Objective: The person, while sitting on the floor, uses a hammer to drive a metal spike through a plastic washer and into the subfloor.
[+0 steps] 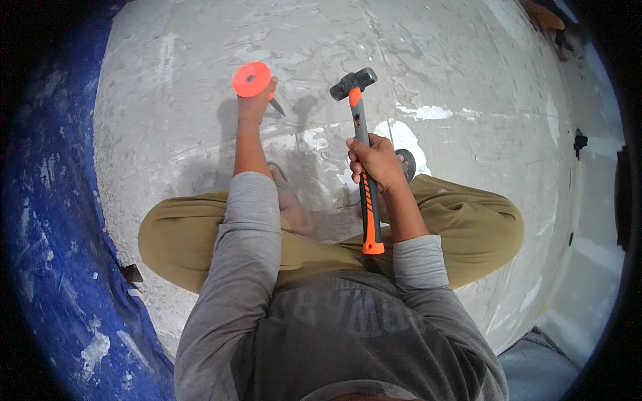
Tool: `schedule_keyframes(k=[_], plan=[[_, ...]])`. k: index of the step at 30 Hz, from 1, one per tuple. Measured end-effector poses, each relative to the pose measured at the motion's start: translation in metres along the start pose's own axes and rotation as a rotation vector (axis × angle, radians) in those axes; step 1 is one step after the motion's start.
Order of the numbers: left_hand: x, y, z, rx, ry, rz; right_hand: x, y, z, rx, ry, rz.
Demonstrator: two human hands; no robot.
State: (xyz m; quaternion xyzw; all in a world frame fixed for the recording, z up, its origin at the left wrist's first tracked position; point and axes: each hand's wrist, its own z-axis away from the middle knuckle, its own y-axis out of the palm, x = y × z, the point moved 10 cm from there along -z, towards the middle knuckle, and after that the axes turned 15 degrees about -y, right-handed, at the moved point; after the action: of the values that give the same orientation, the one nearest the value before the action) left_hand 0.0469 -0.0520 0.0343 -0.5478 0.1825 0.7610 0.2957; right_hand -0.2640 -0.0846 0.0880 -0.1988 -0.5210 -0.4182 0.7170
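Left hand [257,105] is gripping a chisel [252,79], right hand [378,160] a hammer [362,127].
I'm seeing the hammer's axis running forward, head foremost, chisel tip slanting right.

From me, the guard [253,69] hides the chisel [277,107] grip and part of the left hand [257,105]. The left rim cuts off my sheet [53,200]; I can't identify the blurred shape [574,39], upper right.

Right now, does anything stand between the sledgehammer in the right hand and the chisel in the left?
Nothing visible does: grey floor shows between the sledgehammer's head and the chisel's round orange guard, which partly hides the left hand.
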Motion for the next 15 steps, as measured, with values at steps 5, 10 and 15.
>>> schedule_keyframes(k=[5, 10, 15], plan=[[-0.001, 0.019, 0.007, 0.047, 0.059, -0.163, -0.001, 0.001, 0.0, 0.022, -0.019, 0.032], [-0.012, 0.03, 0.016, 0.071, 0.146, -0.272, 0.004, 0.006, 0.004, 0.048, -0.016, 0.026], [0.01, 0.035, 0.008, 0.105, 0.179, -0.445, 0.014, 0.014, 0.007, 0.068, -0.04, 0.08]])
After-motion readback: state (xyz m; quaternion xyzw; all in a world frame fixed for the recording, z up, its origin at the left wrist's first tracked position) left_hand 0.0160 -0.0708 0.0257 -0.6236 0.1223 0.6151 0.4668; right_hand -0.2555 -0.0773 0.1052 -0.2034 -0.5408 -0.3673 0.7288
